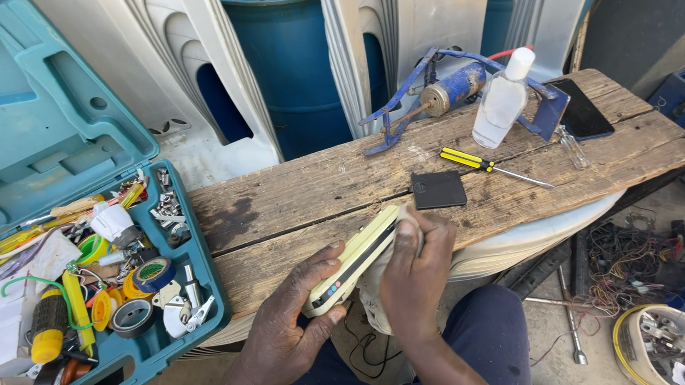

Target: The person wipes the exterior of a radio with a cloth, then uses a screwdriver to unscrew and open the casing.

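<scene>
Right now the left hand (294, 321) has its grip clenched around a pale yellow-green handheld device (353, 258), cradling it from beneath with the thumb along its lower end, tilted up over the near edge of the counter (280, 205). The right hand (414, 276) grasps a bunched pale cloth (369, 290) and presses it with the thumb against the device's upper end; this looks like the wiping step, and working further along the casing would call for steady pressure while the left hand keeps the device from twisting.

Just beyond the hands lies a small dark flat square part (438, 190), near the counter's front edge. Further back are a yellow-and-black screwdriver (486, 165), a clear squeeze bottle (503, 99) standing upright, a blue metal tool (455, 90) and a dark phone (585, 109) near the far right corner. The bare wood between the hands and the dark part gives room for setting things down. To the left, touching the counter's end, an open teal toolbox (200, 286) is crowded with tape rolls and small tools.
</scene>
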